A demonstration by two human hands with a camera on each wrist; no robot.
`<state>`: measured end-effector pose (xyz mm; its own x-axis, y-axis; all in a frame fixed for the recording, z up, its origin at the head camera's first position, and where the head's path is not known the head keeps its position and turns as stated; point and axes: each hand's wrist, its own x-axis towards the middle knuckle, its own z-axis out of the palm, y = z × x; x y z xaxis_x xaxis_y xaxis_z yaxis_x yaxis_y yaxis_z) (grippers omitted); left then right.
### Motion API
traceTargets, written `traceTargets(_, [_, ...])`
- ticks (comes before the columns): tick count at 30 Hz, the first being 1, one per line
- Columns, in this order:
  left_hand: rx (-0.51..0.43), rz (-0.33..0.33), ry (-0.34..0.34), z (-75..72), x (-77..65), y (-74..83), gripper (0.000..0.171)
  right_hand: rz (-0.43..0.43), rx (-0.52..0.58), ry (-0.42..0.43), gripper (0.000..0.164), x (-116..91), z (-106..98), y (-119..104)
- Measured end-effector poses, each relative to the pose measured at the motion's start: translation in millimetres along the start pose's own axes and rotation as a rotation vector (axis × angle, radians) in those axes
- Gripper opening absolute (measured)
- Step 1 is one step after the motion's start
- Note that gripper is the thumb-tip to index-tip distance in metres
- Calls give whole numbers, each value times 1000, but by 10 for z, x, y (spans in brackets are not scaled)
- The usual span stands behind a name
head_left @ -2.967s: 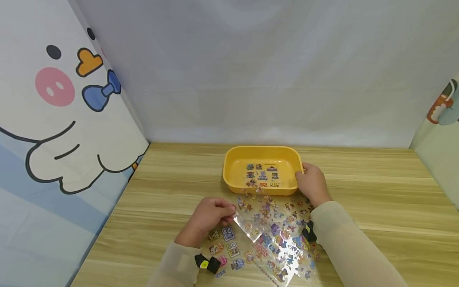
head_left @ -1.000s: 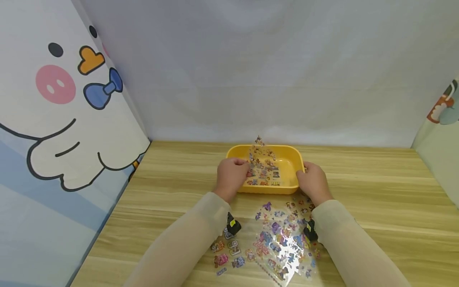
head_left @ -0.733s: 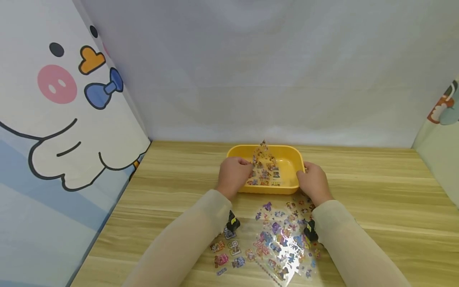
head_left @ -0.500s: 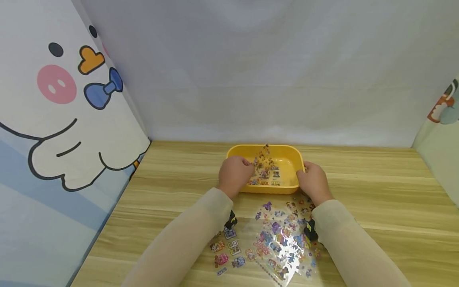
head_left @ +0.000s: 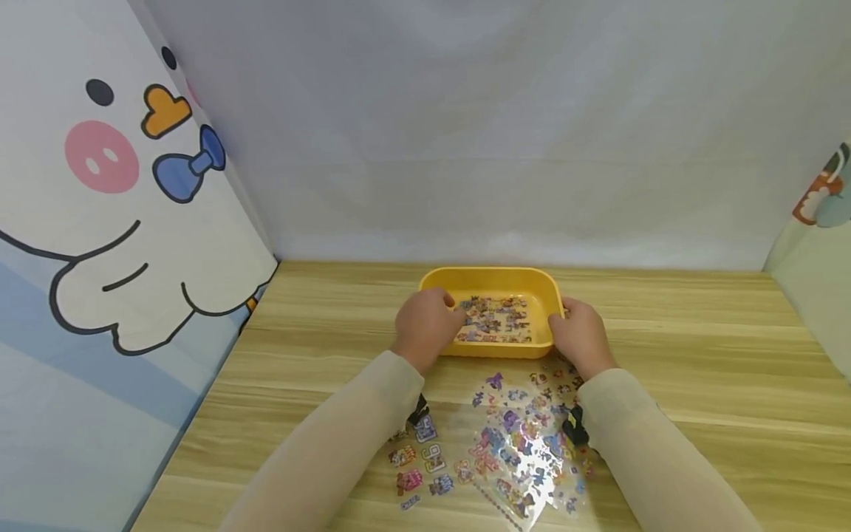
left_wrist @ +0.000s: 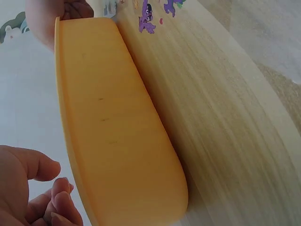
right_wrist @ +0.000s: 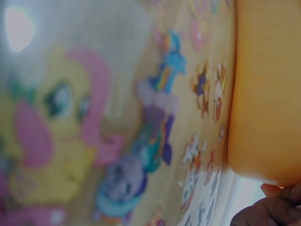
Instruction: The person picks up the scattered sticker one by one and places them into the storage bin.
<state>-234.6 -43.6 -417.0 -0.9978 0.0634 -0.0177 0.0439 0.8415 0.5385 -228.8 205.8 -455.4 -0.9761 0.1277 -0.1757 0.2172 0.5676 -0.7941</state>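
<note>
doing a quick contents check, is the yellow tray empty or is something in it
Not empty: the head view shows clear printed sheeting inside the yellow tray; how many pieces, I cannot tell.

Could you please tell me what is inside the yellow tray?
Inside the yellow tray lies clear sticker sheeting with small colourful pictures. The left hand hides the near left corner, so I cannot tell what lies there.

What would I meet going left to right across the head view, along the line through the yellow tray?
Cartoon-printed left backdrop → left hand → yellow tray → right hand → pale right-side backdrop.
</note>
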Motion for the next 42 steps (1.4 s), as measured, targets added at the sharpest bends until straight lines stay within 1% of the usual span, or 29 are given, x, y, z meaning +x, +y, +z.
traceTargets(3, [-25,10,2,-19,-20,2,24,5,-4,-1,51,6,-7,-6])
traceTargets(9, [-26,44,34,-24,-67,9,17,10,0,-6,51,19,-6,6])
traceTargets(14, [-40,75,24,-55,-162,20,16,3,-17,12,51,23,-13,15])
traceTargets(18, [-28,99,24,-74,-258,-24,14,4,-13,13,51,28,-3,12])
traceTargets(22, [-2,110,15,-74,-361,-111,13,12,-3,-1,51,34,16,10])
traceTargets(25, [-1,152,-24,-52,-439,-200,11,12,-12,6,52,32,15,14])
traceTargets(28, [-25,225,-80,-20,-503,-307,9,9,-21,12,52,30,6,18])
traceTargets(31, [-70,286,-155,1,-556,-414,20,5,-24,14,52,33,2,20])
traceTargets(34, [-80,330,-249,-4,-608,-507,38,7,-25,10,52,42,5,26])
traceTargets(35, [-70,342,-278,-9,-625,-533,43,7,-25,9,52,45,6,28])
traceTargets(38, [9,394,-347,-22,-675,-596,52,11,-22,8,52,46,7,30])
traceTargets(42, [138,469,-377,-18,-736,-659,57,11,-19,7,52,42,6,22])
